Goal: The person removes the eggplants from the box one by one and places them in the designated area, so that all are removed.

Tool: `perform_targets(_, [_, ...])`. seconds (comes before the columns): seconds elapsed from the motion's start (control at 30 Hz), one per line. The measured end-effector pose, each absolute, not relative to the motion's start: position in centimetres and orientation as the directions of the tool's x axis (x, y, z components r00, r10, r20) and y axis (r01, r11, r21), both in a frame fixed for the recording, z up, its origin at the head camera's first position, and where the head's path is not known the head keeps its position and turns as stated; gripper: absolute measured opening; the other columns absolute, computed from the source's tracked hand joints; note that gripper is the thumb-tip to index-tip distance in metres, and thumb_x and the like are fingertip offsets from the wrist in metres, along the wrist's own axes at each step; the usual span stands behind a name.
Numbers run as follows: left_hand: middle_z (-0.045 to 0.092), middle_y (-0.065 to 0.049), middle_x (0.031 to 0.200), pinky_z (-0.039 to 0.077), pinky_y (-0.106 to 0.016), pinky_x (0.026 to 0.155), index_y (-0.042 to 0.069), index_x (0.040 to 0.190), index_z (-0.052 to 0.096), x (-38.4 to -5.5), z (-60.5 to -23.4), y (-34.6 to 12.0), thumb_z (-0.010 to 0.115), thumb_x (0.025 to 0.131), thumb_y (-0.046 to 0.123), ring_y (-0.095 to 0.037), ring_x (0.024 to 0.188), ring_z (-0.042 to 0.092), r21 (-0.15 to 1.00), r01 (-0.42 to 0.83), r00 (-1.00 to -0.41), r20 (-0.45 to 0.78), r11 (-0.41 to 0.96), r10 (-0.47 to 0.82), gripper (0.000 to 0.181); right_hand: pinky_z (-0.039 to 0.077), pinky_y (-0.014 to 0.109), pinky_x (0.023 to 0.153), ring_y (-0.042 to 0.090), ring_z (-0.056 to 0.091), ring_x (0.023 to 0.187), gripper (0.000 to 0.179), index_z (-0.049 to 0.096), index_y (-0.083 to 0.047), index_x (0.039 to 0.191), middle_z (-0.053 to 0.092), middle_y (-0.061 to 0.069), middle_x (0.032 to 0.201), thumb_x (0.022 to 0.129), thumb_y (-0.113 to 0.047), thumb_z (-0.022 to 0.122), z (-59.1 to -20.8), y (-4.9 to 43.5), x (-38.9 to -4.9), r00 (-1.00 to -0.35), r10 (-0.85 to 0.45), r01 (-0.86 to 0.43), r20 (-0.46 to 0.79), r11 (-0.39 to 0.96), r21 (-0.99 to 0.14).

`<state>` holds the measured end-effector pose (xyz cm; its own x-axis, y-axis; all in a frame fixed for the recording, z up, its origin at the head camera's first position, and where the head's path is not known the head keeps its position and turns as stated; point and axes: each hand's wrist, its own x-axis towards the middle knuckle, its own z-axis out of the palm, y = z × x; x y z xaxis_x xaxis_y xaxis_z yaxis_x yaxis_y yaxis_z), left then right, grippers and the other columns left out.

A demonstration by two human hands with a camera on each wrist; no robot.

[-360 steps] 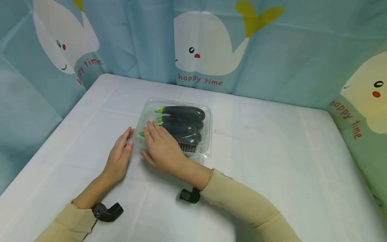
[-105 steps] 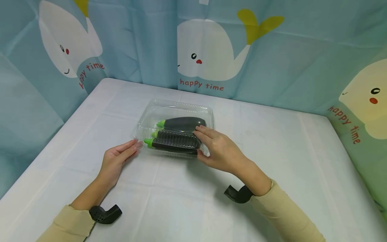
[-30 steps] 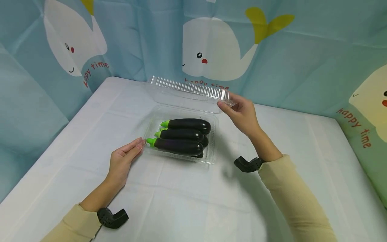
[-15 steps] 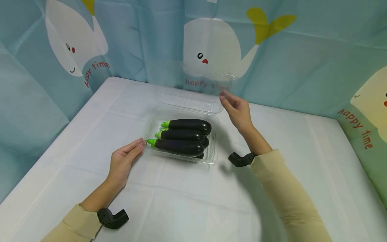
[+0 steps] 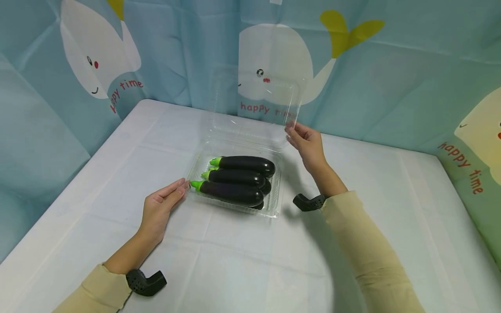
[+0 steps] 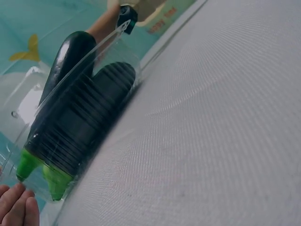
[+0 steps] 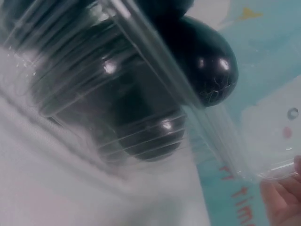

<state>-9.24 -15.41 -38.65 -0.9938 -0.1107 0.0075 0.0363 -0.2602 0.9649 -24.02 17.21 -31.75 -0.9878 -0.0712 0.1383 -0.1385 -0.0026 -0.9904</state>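
A clear plastic clamshell box (image 5: pixel 274 208) stands on the table, its hinged lid (image 5: pixel 254 119) raised at the back. Several dark eggplants (image 5: pixel 231 192) with green stem ends lie piled inside. My left hand (image 5: pixel 158 208) pinches the box's left front corner; its fingertips (image 6: pixel 19 207) show beside the green stems in the left wrist view. My right hand (image 5: pixel 309 145) pinches the right edge of the lid between thumb and fingers. In the right wrist view, rounded eggplant ends (image 7: pixel 207 61) sit behind the ribbed plastic wall, and my right fingers (image 7: pixel 282 195) appear at the lid's edge.
White cloth covers the table (image 5: pixel 375 217). A blue curtain (image 5: pixel 211 43) with whale prints hangs along the far edge and both sides. Each wrist carries a black camera mount (image 5: pixel 145 282).
The lid has swung up and back from over the eggplants, my right hand moving with it. In the last half second it has settled upright. My left hand stays at the box corner.
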Motion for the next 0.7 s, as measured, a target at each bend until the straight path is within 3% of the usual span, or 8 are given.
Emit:
perform_targets(0.53, [0.060,-0.006,0.116,0.046,-0.024,0.087,-0.016,0.124,0.046,-9.3,-38.7,-15.4,0.058,0.090,0.004,-0.010,0.105,0.058,0.963,0.048,-0.996,0.025,-0.264,-0.090,0.041,0.040,0.031,0.098,0.031,0.042,0.123,0.042,0.034,0.014,0.133,0.037,0.029,0.135,0.096,-0.003,0.044,-32.9,17.3,-25.4,-0.997,-0.073,-0.011,0.011,-0.007,-1.000])
perform_targets(0.7, [0.061,-0.004,0.114,0.046,-0.024,0.088,-0.016,0.125,0.046,-9.2,-38.6,-15.5,0.058,0.090,0.004,-0.010,0.105,0.058,0.965,0.047,-0.996,0.024,-0.258,-0.091,0.042,0.044,0.030,0.094,0.023,0.055,0.109,0.039,0.038,0.016,0.129,0.052,0.023,0.120,0.096,-0.003,0.045,-33.2,17.4,-25.7,-0.998,-0.059,0.023,-0.022,-0.008,-1.000])
